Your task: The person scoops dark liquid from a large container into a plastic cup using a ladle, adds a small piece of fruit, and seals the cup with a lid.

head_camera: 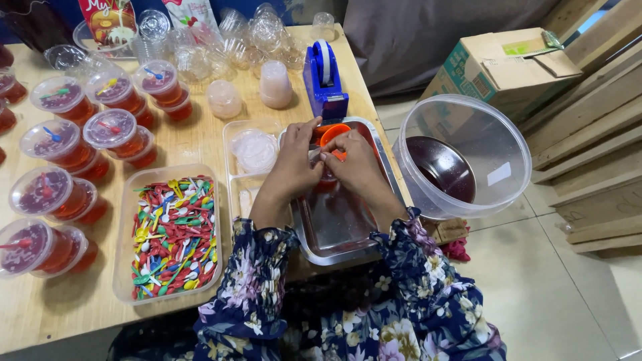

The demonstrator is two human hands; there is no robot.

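My left hand (294, 164) and my right hand (354, 164) meet over a steel tray (334, 227) at the table's right edge. Together they pinch a small cup of red jelly, mostly hidden under the fingers. Between the fingertips shows a small orange spoon (339, 154). Just beyond the hands lies an orange scoop (332, 134) in the tray. A blue tape dispenser (324, 80) stands right behind the tray.
A clear box of several small coloured spoons (174, 234) sits left of my arms. Several lidded red jelly cups (110, 130) cover the left of the table, and empty clear cups (247, 33) crowd the back. A large clear tub (461, 157) and a cardboard box (501, 63) stand on the floor at right.
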